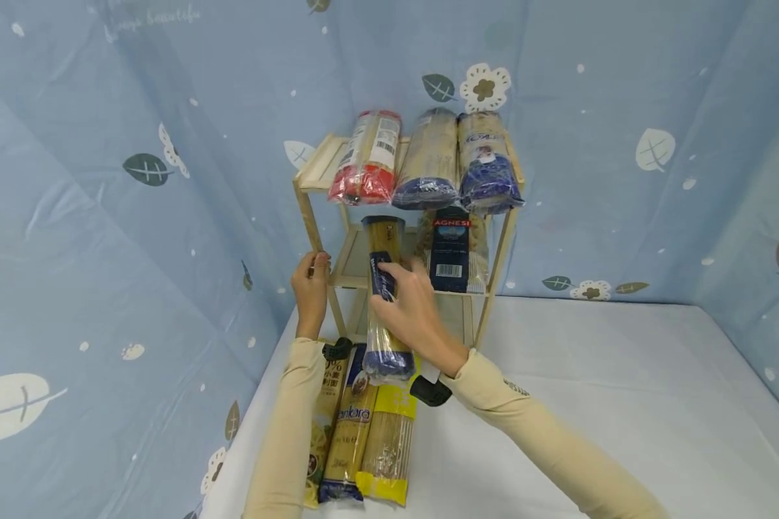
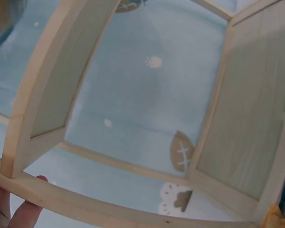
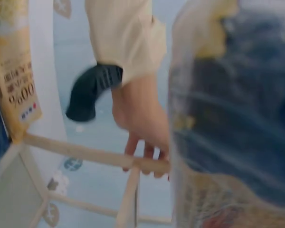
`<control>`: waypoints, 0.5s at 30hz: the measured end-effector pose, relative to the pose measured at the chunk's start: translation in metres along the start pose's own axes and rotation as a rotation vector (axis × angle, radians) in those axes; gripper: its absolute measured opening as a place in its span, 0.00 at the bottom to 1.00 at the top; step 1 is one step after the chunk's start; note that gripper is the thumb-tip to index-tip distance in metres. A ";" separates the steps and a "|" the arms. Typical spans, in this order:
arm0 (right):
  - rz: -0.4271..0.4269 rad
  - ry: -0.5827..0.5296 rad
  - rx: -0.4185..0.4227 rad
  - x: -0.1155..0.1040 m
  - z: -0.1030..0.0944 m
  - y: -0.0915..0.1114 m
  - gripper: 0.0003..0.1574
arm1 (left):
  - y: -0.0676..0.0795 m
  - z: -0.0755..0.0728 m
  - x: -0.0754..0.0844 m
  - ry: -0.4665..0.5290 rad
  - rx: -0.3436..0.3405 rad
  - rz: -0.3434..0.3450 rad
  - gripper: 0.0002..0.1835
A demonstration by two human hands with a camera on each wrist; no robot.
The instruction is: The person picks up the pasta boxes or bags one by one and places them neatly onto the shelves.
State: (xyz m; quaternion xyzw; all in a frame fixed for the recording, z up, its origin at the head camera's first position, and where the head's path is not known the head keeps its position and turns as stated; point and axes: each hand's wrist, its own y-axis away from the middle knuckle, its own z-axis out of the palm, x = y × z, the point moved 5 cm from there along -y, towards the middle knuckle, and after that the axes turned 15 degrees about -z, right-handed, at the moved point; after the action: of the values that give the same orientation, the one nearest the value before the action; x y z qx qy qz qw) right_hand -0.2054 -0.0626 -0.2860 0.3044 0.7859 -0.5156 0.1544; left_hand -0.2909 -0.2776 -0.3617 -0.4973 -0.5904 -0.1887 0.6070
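Observation:
My right hand grips a clear pack of spaghetti with a dark blue label and blue ends. It holds the pack upright and slightly tilted before the middle level of a small wooden rack. In the right wrist view this pack fills the right side, close and blurred. At the rack's left front post, my left hand grips the wood. Fingers of that hand wrap the post in the left wrist view. Behind the held pack, an Agnesi pasta bag stands on the middle level.
On the top level lie a red-ended pasta pack, a blue-ended one and another blue pasta pack. Three long packs lie on the white table in front: a tan one, an Ankara one and a yellow one.

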 end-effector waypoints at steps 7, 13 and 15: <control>0.053 -0.006 -0.027 0.023 0.009 -0.035 0.25 | 0.001 -0.004 -0.002 0.004 0.011 -0.002 0.19; 0.130 0.108 -0.093 0.045 0.014 -0.054 0.25 | 0.002 0.000 0.001 -0.012 0.010 0.011 0.20; 0.151 0.120 -0.111 0.052 0.018 -0.059 0.25 | 0.002 0.001 0.002 -0.021 0.006 0.005 0.21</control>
State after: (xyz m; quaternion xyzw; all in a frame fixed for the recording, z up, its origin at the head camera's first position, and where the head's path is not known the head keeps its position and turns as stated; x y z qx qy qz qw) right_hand -0.2838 -0.0789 -0.2805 0.3839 0.7960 -0.4390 0.1623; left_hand -0.2897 -0.2756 -0.3610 -0.4989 -0.5960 -0.1805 0.6028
